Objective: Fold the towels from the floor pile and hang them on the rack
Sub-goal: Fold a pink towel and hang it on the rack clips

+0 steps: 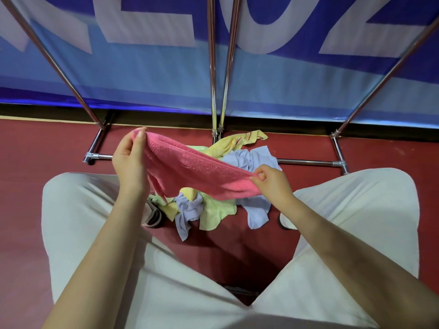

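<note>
A pink towel point(190, 169) is stretched between both hands above the floor pile. My left hand point(129, 157) pinches its far left corner, raised higher. My right hand point(273, 181) pinches the opposite corner, lower and nearer to me. Under the towel lies the pile point(213, 210) of crumpled yellow, pale green and lavender towels on the red floor. The chrome rack point(213, 67) rises behind the pile, its poles slanting up and its base bar point(308, 162) running along the floor. No towel hangs on the parts of the rack that I see.
A blue and white banner point(285, 79) covers the wall behind the rack. My knees in light trousers point(83, 210) flank the pile on both sides, with a shoe point(153, 214) showing at the pile's left edge and another shoe point(285, 222) at its right.
</note>
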`<state>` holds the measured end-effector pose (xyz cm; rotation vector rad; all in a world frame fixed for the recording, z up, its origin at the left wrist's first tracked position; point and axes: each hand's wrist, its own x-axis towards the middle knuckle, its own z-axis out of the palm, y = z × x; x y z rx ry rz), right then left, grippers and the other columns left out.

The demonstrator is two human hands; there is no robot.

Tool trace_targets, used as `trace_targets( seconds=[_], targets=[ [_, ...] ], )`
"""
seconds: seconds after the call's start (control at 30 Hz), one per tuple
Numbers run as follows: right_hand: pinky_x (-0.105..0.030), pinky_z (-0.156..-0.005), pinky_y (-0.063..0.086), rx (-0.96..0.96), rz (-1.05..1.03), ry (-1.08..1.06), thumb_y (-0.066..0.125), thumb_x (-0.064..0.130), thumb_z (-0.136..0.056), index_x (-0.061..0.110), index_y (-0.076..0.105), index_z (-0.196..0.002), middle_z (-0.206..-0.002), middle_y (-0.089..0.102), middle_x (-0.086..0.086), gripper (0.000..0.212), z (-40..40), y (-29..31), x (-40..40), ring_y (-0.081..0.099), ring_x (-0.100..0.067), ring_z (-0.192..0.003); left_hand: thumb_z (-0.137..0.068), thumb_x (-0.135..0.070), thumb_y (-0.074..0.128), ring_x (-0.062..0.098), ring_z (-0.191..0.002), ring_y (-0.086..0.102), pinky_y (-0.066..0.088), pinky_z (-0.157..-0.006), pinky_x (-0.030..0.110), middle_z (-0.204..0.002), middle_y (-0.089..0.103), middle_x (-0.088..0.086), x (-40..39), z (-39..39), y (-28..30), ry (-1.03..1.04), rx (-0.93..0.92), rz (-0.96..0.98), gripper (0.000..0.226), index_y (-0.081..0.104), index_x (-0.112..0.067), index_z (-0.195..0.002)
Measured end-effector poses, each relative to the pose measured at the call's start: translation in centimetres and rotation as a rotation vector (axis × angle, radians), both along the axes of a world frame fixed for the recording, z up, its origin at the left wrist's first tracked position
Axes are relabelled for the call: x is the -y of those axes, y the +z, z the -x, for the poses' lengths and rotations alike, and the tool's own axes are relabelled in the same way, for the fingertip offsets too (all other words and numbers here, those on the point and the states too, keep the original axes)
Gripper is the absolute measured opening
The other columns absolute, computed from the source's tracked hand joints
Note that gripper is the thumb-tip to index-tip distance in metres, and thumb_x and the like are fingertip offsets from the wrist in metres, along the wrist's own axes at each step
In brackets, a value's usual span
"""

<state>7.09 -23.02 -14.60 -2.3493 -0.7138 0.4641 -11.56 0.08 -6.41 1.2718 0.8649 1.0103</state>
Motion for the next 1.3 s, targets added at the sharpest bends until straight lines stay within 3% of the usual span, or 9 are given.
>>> trace_targets(
  seconds=[0.2,0.37,0.57,0.7,0.83,0.93,1.07,1.17,1.3],
  targets=[
    [-0.015,-0.055,0.036,-0.085,0.066,0.012,0.071,0.017,-0.083,0.013,0.059,-0.083,-0.077,0.059,0.001,0.013,0.0,-0.6,-0.2,0.054,-0.014,-0.072,-0.097,-0.022,0.056,-0.004,-0.091,0.059,0.047,-0.090,0.017,-0.094,0.066,-0.015,0.7,-0.2,0.3,0.004,-0.042,-0.052,0.024,0.070,-0.013,-0.113],
    [-0.022,-0.054,0.034,-0.013,0.090,0.009,0.071,0.017,-0.080,0.015,0.056,-0.072,-0.076,0.061,-0.005,0.017,-0.2,-0.6,-0.3,0.053,-0.017,-0.072,-0.096,-0.021,0.056,-0.003,-0.092,0.059,0.046,-0.089,0.016,-0.094,0.067,-0.014,0.4,-0.4,0.0,-0.008,-0.038,-0.055,0.024,0.070,-0.010,-0.114],
    [-0.026,-0.073,0.030,0.126,0.071,0.029,0.071,0.027,-0.082,0.022,0.054,-0.076,-0.088,0.048,0.004,0.018,-1.0,-0.1,-0.4,0.041,-0.012,-0.089,-0.096,-0.021,0.056,-0.002,-0.091,0.060,0.047,-0.088,0.015,-0.095,0.066,-0.012,-0.5,-0.4,-0.3,0.089,0.016,0.023,0.020,0.070,-0.015,-0.110],
    [-0.021,-0.059,0.037,-0.063,-0.014,-0.017,0.068,0.021,-0.086,0.020,0.054,-0.081,-0.077,0.055,0.008,0.015,-1.5,-0.1,-0.5,0.052,-0.012,-0.073,-0.095,-0.023,0.059,-0.004,-0.089,0.059,0.047,-0.087,0.014,-0.090,0.067,-0.020,-1.0,-0.4,-0.7,0.121,0.014,0.078,0.017,0.070,-0.019,-0.107],
    [-0.011,-0.062,0.039,-0.233,-0.189,-0.137,0.067,0.015,-0.086,0.009,0.068,-0.093,-0.084,0.061,0.005,0.009,-2.7,1.2,-0.6,0.054,-0.006,-0.077,-0.093,-0.029,0.060,0.002,-0.094,0.057,0.045,-0.091,0.019,-0.101,0.065,-0.008,-2.4,-0.1,-2.2,0.147,-0.088,0.096,0.022,0.072,-0.019,-0.108],
    [-0.016,-0.071,0.045,-0.338,-0.375,-0.225,0.069,0.010,-0.085,0.003,0.073,-0.095,-0.084,0.067,-0.001,0.013,-3.5,2.0,-0.2,0.059,-0.010,-0.081,-0.094,-0.028,0.058,0.001,-0.092,0.055,0.043,-0.085,0.012,-0.100,0.065,-0.006,-2.8,-0.3,-3.2,0.152,-0.160,0.074,0.024,0.071,-0.015,-0.109],
    [-0.023,-0.072,0.047,-0.553,-0.613,-0.376,0.068,0.007,-0.085,0.015,0.069,-0.080,-0.074,0.065,0.001,0.009,-4.0,2.8,0.0,0.059,-0.008,-0.070,-0.096,-0.024,0.054,-0.003,-0.085,0.054,0.041,-0.075,0.004,-0.091,0.063,-0.014,-2.1,-1.0,-4.1,0.110,-0.223,0.038,0.017,0.068,-0.020,-0.104],
    [-0.025,-0.072,0.050,-0.641,-0.745,-0.406,0.067,0.008,-0.086,0.013,0.068,-0.086,-0.078,0.067,-0.003,0.006,-4.4,3.7,0.3,0.063,-0.012,-0.072,-0.096,-0.025,0.054,0.002,-0.092,0.056,0.045,-0.085,0.014,-0.099,0.065,-0.007,-2.0,-1.2,-4.6,0.111,-0.233,0.046,0.015,0.067,-0.023,-0.101],
    [-0.031,-0.076,0.050,-0.541,-0.706,-0.413,0.069,0.016,-0.085,0.017,0.067,-0.084,-0.086,0.066,-0.003,0.002,-4.0,4.3,0.2,0.062,-0.017,-0.083,-0.091,-0.032,0.056,0.009,-0.096,0.056,0.046,-0.097,0.032,-0.108,0.066,0.002,-2.6,-1.2,-5.3,0.183,-0.292,0.062,0.021,0.071,-0.022,-0.102]
  ],
)
